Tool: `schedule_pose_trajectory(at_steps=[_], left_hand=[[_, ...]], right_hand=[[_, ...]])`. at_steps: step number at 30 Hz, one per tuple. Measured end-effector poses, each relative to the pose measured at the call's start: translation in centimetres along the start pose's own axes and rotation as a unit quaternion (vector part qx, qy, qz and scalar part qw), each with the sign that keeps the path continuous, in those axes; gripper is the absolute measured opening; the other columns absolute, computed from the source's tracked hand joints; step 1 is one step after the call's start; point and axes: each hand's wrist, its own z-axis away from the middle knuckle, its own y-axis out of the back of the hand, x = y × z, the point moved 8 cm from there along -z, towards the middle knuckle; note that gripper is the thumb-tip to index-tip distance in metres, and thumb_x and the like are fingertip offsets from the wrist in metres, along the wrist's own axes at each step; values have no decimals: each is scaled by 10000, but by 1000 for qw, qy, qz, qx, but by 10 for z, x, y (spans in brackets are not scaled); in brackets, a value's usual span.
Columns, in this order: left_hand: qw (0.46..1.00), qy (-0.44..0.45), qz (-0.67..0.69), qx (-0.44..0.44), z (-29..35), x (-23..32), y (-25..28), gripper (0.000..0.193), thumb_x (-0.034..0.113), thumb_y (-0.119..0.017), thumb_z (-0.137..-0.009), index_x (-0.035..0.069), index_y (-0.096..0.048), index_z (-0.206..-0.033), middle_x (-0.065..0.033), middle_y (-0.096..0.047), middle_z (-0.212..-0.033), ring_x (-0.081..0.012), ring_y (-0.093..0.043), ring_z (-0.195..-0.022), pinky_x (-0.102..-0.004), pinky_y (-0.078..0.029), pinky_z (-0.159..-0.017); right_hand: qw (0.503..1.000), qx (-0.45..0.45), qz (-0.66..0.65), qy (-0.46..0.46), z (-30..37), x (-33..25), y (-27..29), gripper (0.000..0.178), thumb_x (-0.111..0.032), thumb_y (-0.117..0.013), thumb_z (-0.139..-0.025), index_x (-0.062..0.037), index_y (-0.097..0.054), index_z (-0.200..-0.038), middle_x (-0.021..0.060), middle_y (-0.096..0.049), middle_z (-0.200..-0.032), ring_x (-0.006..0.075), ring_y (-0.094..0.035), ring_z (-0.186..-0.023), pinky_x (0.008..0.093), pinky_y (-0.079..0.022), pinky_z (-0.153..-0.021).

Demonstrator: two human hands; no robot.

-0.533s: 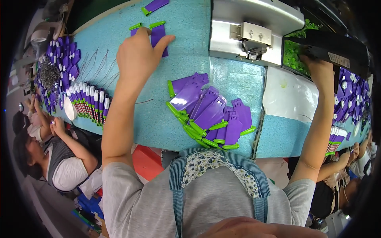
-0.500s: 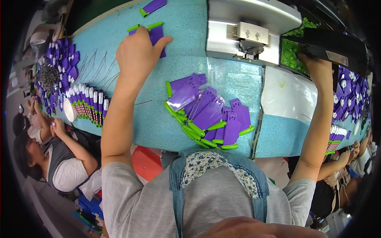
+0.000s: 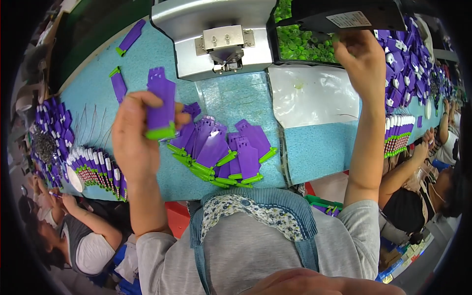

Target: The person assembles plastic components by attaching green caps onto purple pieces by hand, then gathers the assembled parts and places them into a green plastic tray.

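Observation:
My left hand (image 3: 135, 140) holds a flat purple plastic piece with a green end (image 3: 161, 103), lifted over the blue table (image 3: 319, 147). Just right of it lies a fanned pile of several purple and green pieces (image 3: 221, 155). My right hand (image 3: 361, 61) reaches up to the black tray (image 3: 344, 14) of small green parts (image 3: 300, 44), fingers curled at its rim; what it grips is hidden. A grey metal press (image 3: 216, 37) stands between the hands at the back.
Two loose purple pieces (image 3: 120, 83) lie at the back left. Rows of purple pieces (image 3: 96, 167) stand at the left edge and more (image 3: 400, 135) at the right. A clear plastic sheet (image 3: 319, 96) lies under my right arm. Other people sit on both sides.
My left hand has come back from the far left of the table, now carrying a purple piece toward the pile. The right hand stays at the tray.

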Motion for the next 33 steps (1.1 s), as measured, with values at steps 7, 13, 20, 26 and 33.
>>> schedule_pose_trajectory(at_steps=[7, 13, 20, 26, 33], left_hand=[[988, 94, 19, -122, 33, -38, -80, 547, 74, -601, -927, 7, -311, -1385, -122, -659, -954, -126, -617, -704, -251, -510, -634], [980, 122, -100, -120, 29, -57, -81, 380, 143, -748, -835, 14, -556, -1137, -42, -668, -897, -62, -606, -721, -208, -487, -622], [971, 212, -36, -105, 34, -72, -76, 229, 146, -750, -830, 31, -622, -980, 7, -645, -809, -26, -554, -615, -184, -427, -529], [962, 237, 65, -118, 33, -77, -94, 182, 109, -661, -899, 16, -582, -1036, -10, -625, -807, -37, -485, -554, -189, -390, -494], [979, 180, 31, -96, 30, -73, -90, 217, 210, -469, -1017, 18, -495, -1117, -47, -611, -965, -51, -512, -695, -209, -444, -598]], right_hand=[[963, -129, -235, -25, 87, -52, -40, 231, 82, -651, -730, 37, -671, -955, 87, -630, -941, 140, -569, -801, 250, -455, -702], [976, -146, -88, 135, 110, -107, -65, 420, 94, -708, -663, 19, -622, -1068, 126, -689, -927, 229, -617, -704, 312, -498, -617], [979, -93, -121, 136, 121, -96, -68, 380, 62, -746, -688, 25, -629, -1048, 120, -693, -941, 251, -625, -705, 327, -503, -630], [980, -105, -121, 116, 113, -87, -66, 223, 16, -766, -702, 17, -673, -904, 119, -680, -901, 249, -623, -769, 326, -494, -646], [981, -35, 145, 121, 85, -49, -43, 169, 24, -710, -702, -15, -639, -850, 90, -643, -893, 286, -561, -807, 375, -454, -706]])
